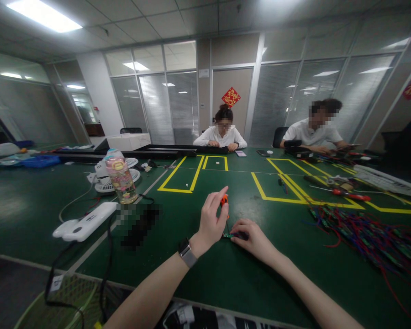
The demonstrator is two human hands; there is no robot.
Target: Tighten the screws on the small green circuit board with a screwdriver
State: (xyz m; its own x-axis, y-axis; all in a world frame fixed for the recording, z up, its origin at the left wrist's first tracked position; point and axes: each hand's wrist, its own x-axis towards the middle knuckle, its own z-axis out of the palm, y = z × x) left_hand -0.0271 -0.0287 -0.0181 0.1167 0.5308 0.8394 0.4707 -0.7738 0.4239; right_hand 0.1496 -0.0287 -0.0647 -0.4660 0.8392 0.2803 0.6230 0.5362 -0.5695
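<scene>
My left hand (pixel 210 221), with a watch on its wrist, is closed around a screwdriver with an orange handle (pixel 224 199). Its thin shaft points down at a small green circuit board (pixel 226 236) on the table. Whether the tip touches the board is too small to tell. From the right side, my right hand (pixel 253 236) pinches the board's end between thumb and fingers. A dark piece beneath the right fingers is partly hidden.
Tangled wires with small boards (pixel 366 237) lie at the right, near a red-handled screwdriver (pixel 351 195). A drink bottle (pixel 121 180) and a white device (pixel 85 222) stand left. Yellow tape (pixel 174 190) marks the green table (pixel 198 292). Two people sit across.
</scene>
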